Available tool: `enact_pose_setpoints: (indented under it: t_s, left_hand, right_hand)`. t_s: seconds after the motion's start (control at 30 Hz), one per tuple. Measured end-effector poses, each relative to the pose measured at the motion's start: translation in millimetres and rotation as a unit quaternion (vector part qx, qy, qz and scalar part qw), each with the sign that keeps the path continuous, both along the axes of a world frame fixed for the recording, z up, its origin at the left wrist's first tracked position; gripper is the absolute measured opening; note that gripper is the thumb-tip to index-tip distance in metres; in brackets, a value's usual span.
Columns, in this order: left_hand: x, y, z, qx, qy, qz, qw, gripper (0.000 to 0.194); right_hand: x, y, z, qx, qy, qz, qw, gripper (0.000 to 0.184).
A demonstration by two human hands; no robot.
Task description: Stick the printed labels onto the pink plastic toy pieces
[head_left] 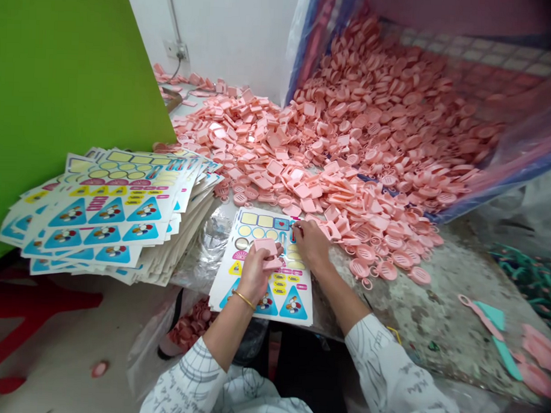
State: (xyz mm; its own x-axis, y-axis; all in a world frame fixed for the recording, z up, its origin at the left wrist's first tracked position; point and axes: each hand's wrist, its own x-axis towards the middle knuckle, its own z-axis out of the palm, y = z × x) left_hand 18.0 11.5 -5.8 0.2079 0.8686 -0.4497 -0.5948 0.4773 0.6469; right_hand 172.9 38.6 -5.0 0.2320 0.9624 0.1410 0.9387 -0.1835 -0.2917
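My left hand (256, 271) is closed around small pink plastic toy pieces (265, 247), held just above a stack of sticker sheets (294, 312) at the table's front edge. A gold bangle circles that wrist. My right hand (313, 245) rests over the sheet's upper right, thumb and forefinger pinched together at the right edge of a blue sticker with a red heart (281, 224). Whether the sticker's edge is lifted I cannot tell. The top sheet also bears yellow squares and circles, and blue triangles along its bottom.
A thick pile of sticker sheets (107, 216) stands at the left by a green panel (72, 73). Pink pieces (260, 139) heap across the back, spilling from a tipped blue-edged crate (511, 178). Pink and teal pieces (501, 341) lie at the right; a red stool (36, 318) stands below left.
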Motion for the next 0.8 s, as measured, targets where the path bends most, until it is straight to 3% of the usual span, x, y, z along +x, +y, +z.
enact_pose_setpoints:
  t_s: [0.57, 0.8]
  left_hand:
    - [0.7, -1.5, 2.3, 0.005, -0.005, 0.010, 1.000, 0.035]
    - [0.2, -1.4, 2.0, 0.012, -0.007, 0.005, 1.000, 0.035]
  right_hand:
    - [2.4, -4.6, -3.3, -0.004, 0.031, -0.001, 0.999, 0.025]
    - [-2.0, 10.6, 4.8, -0.044, 0.040, -0.062, 0.996, 0.030]
